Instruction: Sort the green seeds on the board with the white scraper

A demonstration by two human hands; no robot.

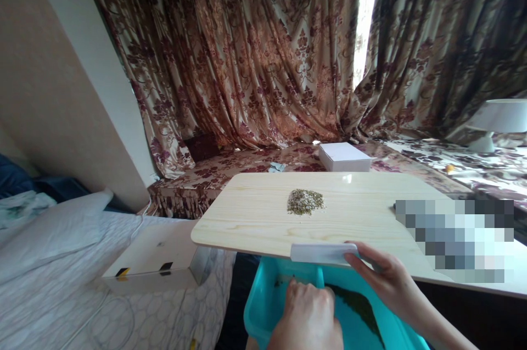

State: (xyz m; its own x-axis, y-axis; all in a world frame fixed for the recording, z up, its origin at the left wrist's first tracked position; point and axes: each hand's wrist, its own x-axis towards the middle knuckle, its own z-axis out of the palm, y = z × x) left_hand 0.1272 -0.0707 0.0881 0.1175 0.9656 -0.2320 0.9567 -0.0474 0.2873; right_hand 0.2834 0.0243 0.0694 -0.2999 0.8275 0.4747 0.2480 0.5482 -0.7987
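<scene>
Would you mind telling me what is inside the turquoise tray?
In the turquoise tray, green grains lie right of the divider and small dark bits left of it. Whatever lies behind the left hand cannot be seen.

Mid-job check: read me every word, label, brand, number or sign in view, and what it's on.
No readable text anywhere.
Flat box on the bed: a small mark on top, too small to read.
Pixelated patch over the tabletop: nothing legible.
White flat piece in the right hand: no lettering visible.
</scene>
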